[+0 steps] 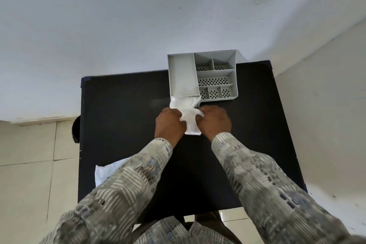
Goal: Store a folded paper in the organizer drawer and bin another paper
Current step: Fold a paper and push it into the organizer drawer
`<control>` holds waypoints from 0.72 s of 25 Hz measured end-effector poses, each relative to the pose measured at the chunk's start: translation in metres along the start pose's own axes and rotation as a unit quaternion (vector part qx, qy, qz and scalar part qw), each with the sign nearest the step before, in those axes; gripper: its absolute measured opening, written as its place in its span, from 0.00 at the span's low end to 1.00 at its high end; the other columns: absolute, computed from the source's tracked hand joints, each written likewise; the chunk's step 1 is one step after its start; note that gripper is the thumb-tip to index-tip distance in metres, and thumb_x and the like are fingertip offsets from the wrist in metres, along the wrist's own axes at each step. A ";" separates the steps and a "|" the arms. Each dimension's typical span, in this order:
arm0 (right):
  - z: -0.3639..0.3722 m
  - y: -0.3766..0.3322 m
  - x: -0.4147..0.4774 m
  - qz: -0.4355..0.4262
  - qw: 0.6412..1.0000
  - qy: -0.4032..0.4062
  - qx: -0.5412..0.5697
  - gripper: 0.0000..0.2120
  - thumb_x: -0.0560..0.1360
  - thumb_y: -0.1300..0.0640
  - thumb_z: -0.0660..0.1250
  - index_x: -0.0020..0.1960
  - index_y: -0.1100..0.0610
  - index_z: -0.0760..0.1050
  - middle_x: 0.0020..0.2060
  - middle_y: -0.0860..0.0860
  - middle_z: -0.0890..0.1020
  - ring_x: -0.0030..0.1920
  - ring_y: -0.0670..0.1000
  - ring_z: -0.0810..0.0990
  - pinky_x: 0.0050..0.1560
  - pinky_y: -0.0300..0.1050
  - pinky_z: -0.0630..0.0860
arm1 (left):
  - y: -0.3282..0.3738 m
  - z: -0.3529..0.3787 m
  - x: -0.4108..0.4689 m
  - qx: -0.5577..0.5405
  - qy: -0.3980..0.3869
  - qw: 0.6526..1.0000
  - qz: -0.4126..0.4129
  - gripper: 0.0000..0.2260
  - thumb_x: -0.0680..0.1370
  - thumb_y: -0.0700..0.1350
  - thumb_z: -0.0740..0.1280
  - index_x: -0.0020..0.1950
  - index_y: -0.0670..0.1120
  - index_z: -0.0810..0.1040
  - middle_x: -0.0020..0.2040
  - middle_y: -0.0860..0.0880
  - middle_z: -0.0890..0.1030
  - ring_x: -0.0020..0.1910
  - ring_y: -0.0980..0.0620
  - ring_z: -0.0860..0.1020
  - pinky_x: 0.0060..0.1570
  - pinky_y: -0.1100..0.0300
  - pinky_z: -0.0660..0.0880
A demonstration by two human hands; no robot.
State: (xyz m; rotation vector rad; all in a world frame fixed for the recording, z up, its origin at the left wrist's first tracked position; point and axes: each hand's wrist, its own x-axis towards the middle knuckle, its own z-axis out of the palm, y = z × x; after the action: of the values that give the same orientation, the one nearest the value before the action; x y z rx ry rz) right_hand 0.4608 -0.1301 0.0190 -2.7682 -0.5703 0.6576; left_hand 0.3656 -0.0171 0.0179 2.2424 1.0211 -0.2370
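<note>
— Left hand (170, 123) and right hand (214, 121): how are they seen?
— Both are pinched on the white paper (188, 113), held just in front of the grey organizer (202, 75) on the counter (122, 109).
— And the other paper (103, 172)?
— It is seen well nearer than the organizer, partly hidden by the left sleeve.

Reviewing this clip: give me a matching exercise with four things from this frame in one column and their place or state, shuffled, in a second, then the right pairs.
Things:
1. white paper
2. grey organizer
3. second paper
4. table

Places or states:
A. black surface carrying everything
B. at the far edge of the table, near the wall
C. gripped between left hand and right hand, just in front of the organizer
D. at the near left edge, partly hidden under the left sleeve

Pairs: 1-C, 2-B, 3-D, 4-A
</note>
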 end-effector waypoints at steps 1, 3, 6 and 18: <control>0.002 -0.004 0.004 0.009 0.999 -0.007 -0.032 0.12 0.76 0.50 0.63 0.53 0.50 0.84 0.53 0.53 0.85 0.59 0.60 0.80 0.57 0.53 0.78 | 0.004 0.000 0.004 0.049 -0.015 0.999 0.015 0.11 0.76 0.41 0.72 0.57 0.41 0.86 0.58 0.41 0.83 0.54 0.41 0.84 0.58 0.52 0.79; 0.007 -0.010 0.008 0.010 0.996 -0.006 -0.092 0.13 0.76 0.52 0.63 0.54 0.50 0.84 0.53 0.52 0.85 0.61 0.59 0.77 0.59 0.55 0.73 | 0.011 -0.001 0.010 0.130 -0.034 0.990 0.052 0.08 0.76 0.38 0.68 0.52 0.39 0.84 0.55 0.39 0.82 0.51 0.39 0.84 0.53 0.51 0.80; 0.013 -0.014 0.010 -0.035 0.986 0.021 -0.159 0.11 0.76 0.54 0.64 0.50 0.52 0.85 0.49 0.53 0.86 0.61 0.59 0.77 0.67 0.61 0.67 | 0.017 -0.001 0.018 0.216 -0.037 0.971 0.095 0.10 0.77 0.38 0.68 0.57 0.39 0.83 0.58 0.39 0.81 0.56 0.37 0.84 0.53 0.47 0.81; 0.027 0.007 0.008 -0.133 0.978 0.065 -0.144 0.24 0.77 0.46 0.69 0.71 0.47 0.71 0.68 0.54 0.79 0.66 0.61 0.78 0.73 0.75 0.62 | 0.007 0.013 0.029 0.349 0.010 0.927 0.134 0.09 0.79 0.38 0.67 0.55 0.43 0.86 0.63 0.42 0.80 0.46 0.44 0.85 0.35 0.53 0.80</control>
State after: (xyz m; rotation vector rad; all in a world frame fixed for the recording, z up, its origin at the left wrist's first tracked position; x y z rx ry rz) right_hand 0.4568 -0.1292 -0.0098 -2.8863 -1.0578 0.3542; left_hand 0.3913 -0.0109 -0.0007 2.9959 0.6800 -0.5236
